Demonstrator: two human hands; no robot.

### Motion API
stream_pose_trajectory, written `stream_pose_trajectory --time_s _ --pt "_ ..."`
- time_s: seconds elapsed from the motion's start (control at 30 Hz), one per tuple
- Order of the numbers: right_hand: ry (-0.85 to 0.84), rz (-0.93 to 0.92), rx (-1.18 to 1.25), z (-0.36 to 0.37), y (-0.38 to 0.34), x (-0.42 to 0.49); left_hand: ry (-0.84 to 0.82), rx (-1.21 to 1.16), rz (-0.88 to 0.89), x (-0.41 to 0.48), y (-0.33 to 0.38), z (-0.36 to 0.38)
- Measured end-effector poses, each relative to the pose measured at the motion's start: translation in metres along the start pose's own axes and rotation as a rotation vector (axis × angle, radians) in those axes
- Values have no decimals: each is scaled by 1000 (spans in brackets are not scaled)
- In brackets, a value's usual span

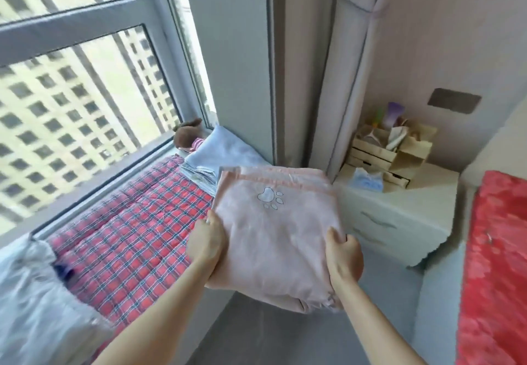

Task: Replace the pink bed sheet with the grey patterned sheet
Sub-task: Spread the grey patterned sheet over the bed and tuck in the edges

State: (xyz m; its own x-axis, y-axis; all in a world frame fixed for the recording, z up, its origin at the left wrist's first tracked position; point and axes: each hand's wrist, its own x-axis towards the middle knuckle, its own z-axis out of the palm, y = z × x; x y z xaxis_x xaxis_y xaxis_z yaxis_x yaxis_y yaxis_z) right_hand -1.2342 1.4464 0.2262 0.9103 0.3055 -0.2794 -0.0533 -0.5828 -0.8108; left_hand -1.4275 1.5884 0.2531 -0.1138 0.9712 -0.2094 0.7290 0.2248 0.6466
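Left hand (206, 246) grips the left edge of the folded pale pink sheet with the paw-print motif (273, 230), thumb on top and fingers out of sight underneath. Right hand (343, 259) grips the right edge, thumb on top and fingers curled round it. The sheet is clear of any surface, held above the floor by the front edge of the window seat.

Next to it, the red plaid quilted pad (128, 222) covers the window seat. At the seat's far end, just behind the pink sheet, is a stack of folded grey-blue linen (199, 175) with a light blue pillow (222, 150) on top. A brown plush toy (185, 136) sits in the far corner by the window.

Right edge of the view: the bed, showing a red textured surface (496, 265) with no sheet on it.

Progress, my read: the pink sheet is off and folded, so removal is done. It looks headed for the stack. The grey patterned sheet may be in that stack, but I can't confirm it. Remaining: park the pink sheet, then fetch, spread and tuck the grey one. Roughly half done.
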Motion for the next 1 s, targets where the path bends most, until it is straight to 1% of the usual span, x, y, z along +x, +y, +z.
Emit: stream_pose_trajectory --time_s 0.1,0.13,0.3,0.4,0.47,0.57,0.63,0.7,0.77,0.83,0.9,0.93,0.97,1.0 --pt "-165 -79 -91 60 -36 22 111 -45 -151 37 -18 -10" --pt "-187 -93 -98 66 -40 23 125 -52 -169 37 -21 -13" --pt "-438 -257 -240 148 -79 35 330 -74 -459 55 -55 -29" --pt "-580 -355 -305 187 -98 31 410 -90 -575 62 -73 -42" --pt "-640 -418 -346 215 -109 28 487 -113 -647 71 -79 -49" --pt "-746 -492 -357 257 -123 23 605 -111 -701 88 -88 -57" --pt "-827 -546 -391 284 -132 23 592 -78 -730 104 -99 -60" --pt "-884 -602 -550 313 -142 27 489 -35 -806 127 -113 -63" --pt "-852 -604 -716 334 -148 39 405 9 -870 156 -123 -66" --pt "-742 -593 -827 344 -153 59 348 163 -809 188 -126 -66" --pt "-621 -624 -950 352 -155 88 297 279 -660 225 -122 -58" --pt "-592 -644 -1033 356 -156 102 269 314 -570 244 -116 -51" --pt "-599 -654 -1121 359 -155 114 246 326 -485 262 -109 -44" --pt "-644 -642 -1202 366 -153 123 213 303 -413 283 -99 -34"
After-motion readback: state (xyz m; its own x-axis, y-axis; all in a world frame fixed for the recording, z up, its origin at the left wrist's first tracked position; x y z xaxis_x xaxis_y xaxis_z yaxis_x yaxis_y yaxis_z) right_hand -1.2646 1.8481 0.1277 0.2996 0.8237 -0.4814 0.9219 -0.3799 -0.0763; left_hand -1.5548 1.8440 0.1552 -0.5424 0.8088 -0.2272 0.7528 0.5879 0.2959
